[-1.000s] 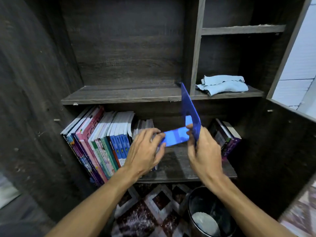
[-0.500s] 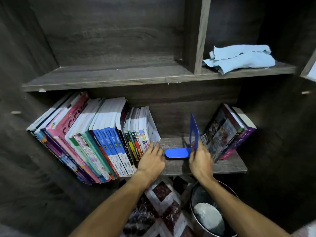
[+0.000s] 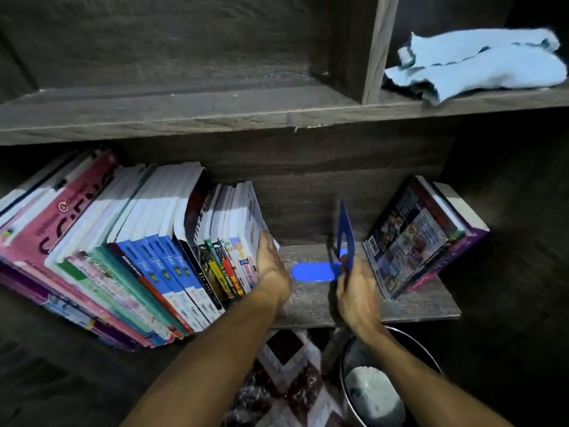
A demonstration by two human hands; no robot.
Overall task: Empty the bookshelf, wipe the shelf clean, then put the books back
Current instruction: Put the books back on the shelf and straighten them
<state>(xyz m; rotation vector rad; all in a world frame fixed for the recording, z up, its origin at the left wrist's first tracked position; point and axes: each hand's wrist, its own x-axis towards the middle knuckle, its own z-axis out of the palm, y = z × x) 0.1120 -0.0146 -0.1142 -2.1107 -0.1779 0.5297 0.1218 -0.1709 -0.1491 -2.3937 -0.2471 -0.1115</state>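
the left hand [image 3: 271,268] is pressing flat against the leaning row of colourful books [image 3: 154,257]; the right hand [image 3: 354,292] is pinching the upright blue metal bookend [image 3: 314,271] standing on the dark wooden shelf [image 3: 415,309].

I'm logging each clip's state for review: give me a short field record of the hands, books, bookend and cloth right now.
left hand: flat against the end of the leaning row of books
right hand: pinches the upright plate of the blue bookend
bookend base: flat on the lower shelf, between both book groups
right end: small stack of books, leaning
cloth: light blue, crumpled on the upper shelf
below: bucket
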